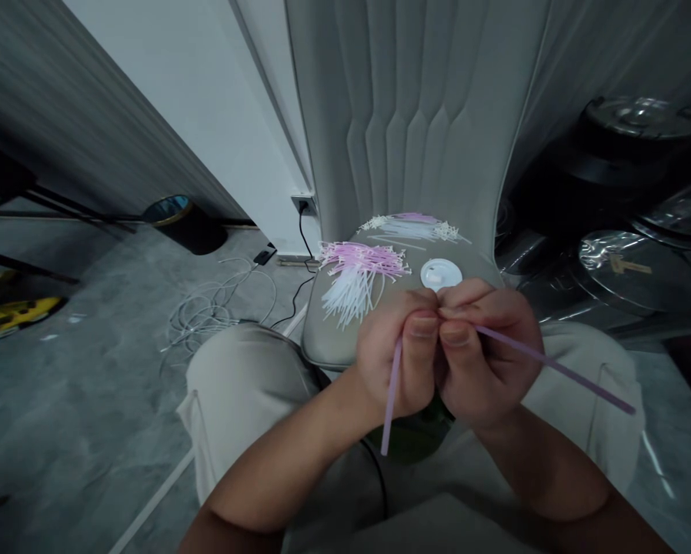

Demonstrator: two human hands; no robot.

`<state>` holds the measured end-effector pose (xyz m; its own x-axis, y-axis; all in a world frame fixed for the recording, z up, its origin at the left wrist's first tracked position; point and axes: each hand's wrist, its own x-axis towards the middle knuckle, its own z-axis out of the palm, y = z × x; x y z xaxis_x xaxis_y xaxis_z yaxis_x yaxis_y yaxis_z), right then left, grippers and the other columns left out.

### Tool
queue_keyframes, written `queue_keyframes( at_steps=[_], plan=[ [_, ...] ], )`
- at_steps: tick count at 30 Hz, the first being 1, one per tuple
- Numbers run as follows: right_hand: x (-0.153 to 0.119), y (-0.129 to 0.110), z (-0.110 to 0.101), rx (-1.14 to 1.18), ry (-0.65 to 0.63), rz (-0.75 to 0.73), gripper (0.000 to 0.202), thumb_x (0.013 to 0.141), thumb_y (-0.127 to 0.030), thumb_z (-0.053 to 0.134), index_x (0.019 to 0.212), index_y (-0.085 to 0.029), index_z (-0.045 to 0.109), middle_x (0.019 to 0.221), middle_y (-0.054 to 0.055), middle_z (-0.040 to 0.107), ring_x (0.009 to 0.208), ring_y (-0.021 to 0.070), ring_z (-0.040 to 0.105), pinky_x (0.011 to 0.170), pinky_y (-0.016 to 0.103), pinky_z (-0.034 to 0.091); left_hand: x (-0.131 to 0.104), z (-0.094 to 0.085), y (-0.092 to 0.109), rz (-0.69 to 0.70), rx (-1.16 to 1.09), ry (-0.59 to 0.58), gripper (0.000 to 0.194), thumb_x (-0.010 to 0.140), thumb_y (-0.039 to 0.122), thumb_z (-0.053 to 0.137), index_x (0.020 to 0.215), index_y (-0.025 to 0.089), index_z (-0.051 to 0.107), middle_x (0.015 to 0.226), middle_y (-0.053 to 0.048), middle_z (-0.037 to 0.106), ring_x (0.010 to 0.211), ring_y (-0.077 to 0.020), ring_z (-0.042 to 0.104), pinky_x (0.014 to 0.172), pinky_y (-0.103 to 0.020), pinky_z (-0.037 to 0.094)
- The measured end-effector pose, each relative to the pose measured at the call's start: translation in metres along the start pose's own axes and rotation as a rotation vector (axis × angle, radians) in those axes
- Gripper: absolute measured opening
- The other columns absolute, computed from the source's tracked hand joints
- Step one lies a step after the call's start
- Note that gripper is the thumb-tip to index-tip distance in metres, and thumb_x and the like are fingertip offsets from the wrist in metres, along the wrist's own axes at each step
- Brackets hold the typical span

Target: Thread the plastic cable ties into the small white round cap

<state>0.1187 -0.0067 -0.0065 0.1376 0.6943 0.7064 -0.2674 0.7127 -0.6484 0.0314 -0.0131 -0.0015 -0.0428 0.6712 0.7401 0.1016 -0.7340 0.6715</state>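
My left hand (400, 362) and my right hand (492, 362) are closed and pressed together at the fingertips, above the front of a grey chair seat. From the left fist a thin purple stick (390, 404) sticks out downward. Another purple length (559, 369) slants out of the right fist toward the lower right. Whether the two are one piece is hidden by the fingers. Behind the hands lies a pile of pink sticks (365, 259) and white sticks (348, 296) with small white end pieces. A round white disc (441, 273) sits just beyond my fingertips.
A further bundle of sticks (408, 227) lies near the chair backrest (415, 100). Coiled clear tubing (224, 296) and a black bin (184, 223) are on the floor at left. Shiny round metal-lidded containers (622, 261) stand at right. A cable runs from a wall socket (303, 205).
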Motion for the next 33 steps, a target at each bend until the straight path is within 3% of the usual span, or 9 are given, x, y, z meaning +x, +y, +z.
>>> queue_keyframes(
  at_steps=[5, 16, 23, 26, 33],
  plan=[
    [0.004, 0.012, -0.002, 0.016, 0.013, -0.039, 0.013, 0.081, -0.016, 0.066, 0.09, -0.026, 0.065, 0.076, -0.003, 0.064, 0.066, 0.013, 0.058, 0.058, 0.031, 0.05, 0.002, 0.0, -0.004, -0.045, -0.042, -0.017, 0.027, 0.098, 0.032, 0.039, 0.077, 0.02, 0.049, 0.066, 0.001, 0.047, 0.061, -0.0118, 0.048, 0.056, -0.027, 0.04],
    [0.004, 0.01, 0.002, 0.209, 0.069, 0.148, 0.004, 0.086, -0.018, 0.062, 0.087, -0.021, 0.065, 0.073, -0.002, 0.057, 0.062, 0.0096, 0.054, 0.051, 0.025, 0.044, 0.0, 0.002, -0.006, -0.181, -0.208, 0.001, 0.038, 0.098, 0.042, 0.037, 0.069, 0.019, 0.044, 0.061, 0.003, 0.038, 0.053, -0.0093, 0.037, 0.052, -0.025, 0.035],
    [0.004, 0.011, 0.004, 0.177, 0.113, 0.166, 0.003, 0.087, -0.021, 0.061, 0.085, -0.021, 0.062, 0.068, -0.003, 0.053, 0.058, 0.0086, 0.049, 0.048, 0.023, 0.042, 0.004, 0.004, -0.003, -0.228, -0.004, 0.067, 0.037, 0.099, 0.042, 0.038, 0.072, 0.019, 0.048, 0.058, 0.003, 0.042, 0.052, -0.0094, 0.04, 0.051, -0.025, 0.035],
    [0.003, 0.012, 0.004, 0.156, 0.124, 0.161, 0.005, 0.087, -0.022, 0.061, 0.083, -0.021, 0.06, 0.067, -0.003, 0.051, 0.057, 0.0085, 0.047, 0.047, 0.022, 0.04, 0.004, 0.004, -0.005, -0.208, -0.027, 0.091, 0.035, 0.099, 0.041, 0.039, 0.072, 0.019, 0.047, 0.059, 0.003, 0.041, 0.052, -0.0088, 0.04, 0.05, -0.025, 0.033],
    [0.002, 0.011, 0.004, 0.097, 0.127, 0.201, 0.008, 0.088, -0.025, 0.06, 0.082, -0.022, 0.056, 0.069, -0.003, 0.051, 0.057, 0.0084, 0.046, 0.047, 0.022, 0.041, 0.003, 0.003, -0.005, -0.203, -0.023, 0.032, 0.032, 0.1, 0.034, 0.038, 0.072, 0.019, 0.045, 0.06, 0.003, 0.04, 0.053, -0.0089, 0.039, 0.053, -0.025, 0.036]
  ],
)
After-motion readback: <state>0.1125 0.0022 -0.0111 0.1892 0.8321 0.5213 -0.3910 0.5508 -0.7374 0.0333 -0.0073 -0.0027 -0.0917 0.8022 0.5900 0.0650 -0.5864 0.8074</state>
